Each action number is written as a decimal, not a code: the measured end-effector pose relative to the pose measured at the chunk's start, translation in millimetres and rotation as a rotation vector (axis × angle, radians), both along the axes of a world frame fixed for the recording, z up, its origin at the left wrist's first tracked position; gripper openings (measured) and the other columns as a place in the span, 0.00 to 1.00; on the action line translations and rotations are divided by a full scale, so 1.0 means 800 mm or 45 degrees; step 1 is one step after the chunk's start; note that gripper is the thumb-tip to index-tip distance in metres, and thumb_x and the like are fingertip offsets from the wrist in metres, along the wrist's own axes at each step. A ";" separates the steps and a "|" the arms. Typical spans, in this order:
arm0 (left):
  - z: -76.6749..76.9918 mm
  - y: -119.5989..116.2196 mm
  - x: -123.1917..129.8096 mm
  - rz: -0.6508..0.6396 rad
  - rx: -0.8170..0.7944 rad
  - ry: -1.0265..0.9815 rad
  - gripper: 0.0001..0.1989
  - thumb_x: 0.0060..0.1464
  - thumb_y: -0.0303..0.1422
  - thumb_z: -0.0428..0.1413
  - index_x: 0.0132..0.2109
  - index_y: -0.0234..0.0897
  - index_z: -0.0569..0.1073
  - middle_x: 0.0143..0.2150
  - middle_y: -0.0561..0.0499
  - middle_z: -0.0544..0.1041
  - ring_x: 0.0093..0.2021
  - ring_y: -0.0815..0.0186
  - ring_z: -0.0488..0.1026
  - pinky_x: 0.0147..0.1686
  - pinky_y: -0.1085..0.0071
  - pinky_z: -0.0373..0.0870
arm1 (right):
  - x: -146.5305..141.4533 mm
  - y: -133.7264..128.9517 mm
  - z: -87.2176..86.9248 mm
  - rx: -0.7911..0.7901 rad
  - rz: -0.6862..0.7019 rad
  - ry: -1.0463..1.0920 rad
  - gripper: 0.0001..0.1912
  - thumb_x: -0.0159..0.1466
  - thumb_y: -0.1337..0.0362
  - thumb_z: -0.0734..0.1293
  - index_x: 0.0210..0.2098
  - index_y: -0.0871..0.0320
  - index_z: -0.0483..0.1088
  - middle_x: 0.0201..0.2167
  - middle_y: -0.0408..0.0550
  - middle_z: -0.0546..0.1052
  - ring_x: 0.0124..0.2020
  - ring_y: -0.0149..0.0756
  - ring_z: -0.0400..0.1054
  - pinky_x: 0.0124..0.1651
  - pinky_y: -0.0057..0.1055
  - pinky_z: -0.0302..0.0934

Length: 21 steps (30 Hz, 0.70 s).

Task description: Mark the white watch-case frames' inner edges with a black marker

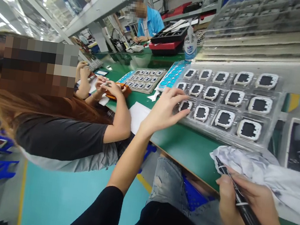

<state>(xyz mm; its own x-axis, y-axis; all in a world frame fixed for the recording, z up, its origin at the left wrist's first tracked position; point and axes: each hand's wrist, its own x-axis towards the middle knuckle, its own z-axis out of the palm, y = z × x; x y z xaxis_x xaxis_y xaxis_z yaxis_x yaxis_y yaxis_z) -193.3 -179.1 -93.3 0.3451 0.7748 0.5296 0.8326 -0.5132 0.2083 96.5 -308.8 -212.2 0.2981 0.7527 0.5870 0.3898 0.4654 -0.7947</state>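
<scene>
Tool [249, 218] between right fingers [256, 190]

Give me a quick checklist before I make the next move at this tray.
1. Right hand holding the black tool: ok.
2. Tool tip away from the frames: ok, it is by the cloth.
3. Left hand gripping the nearest frame: cannot tell, fingers are at the tray's near-left corner.
4. Every pocket of the tray filled: cannot tell, the left hand covers part.
5. Neighbor's hands clear of the tray: ok.
</scene>
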 end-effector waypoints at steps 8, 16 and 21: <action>0.010 0.005 0.034 -0.117 0.001 0.136 0.21 0.76 0.50 0.62 0.62 0.39 0.83 0.59 0.39 0.82 0.60 0.48 0.75 0.66 0.48 0.72 | -0.015 0.002 0.027 0.183 -0.029 -0.067 0.06 0.71 0.65 0.80 0.43 0.53 0.80 0.42 0.44 0.91 0.32 0.43 0.88 0.35 0.33 0.84; 0.003 0.004 0.055 -0.156 0.039 0.268 0.20 0.81 0.44 0.54 0.64 0.39 0.83 0.61 0.37 0.83 0.62 0.44 0.74 0.64 0.45 0.71 | -0.011 0.000 0.022 0.167 0.021 -0.048 0.07 0.69 0.66 0.80 0.42 0.54 0.79 0.41 0.49 0.91 0.33 0.46 0.88 0.34 0.33 0.85; 0.001 0.001 0.061 -0.176 -0.010 0.293 0.22 0.80 0.39 0.50 0.68 0.35 0.80 0.63 0.34 0.81 0.63 0.43 0.72 0.65 0.43 0.71 | -0.010 -0.002 0.017 0.159 0.018 -0.039 0.07 0.69 0.66 0.80 0.42 0.54 0.80 0.42 0.49 0.91 0.33 0.45 0.88 0.38 0.34 0.86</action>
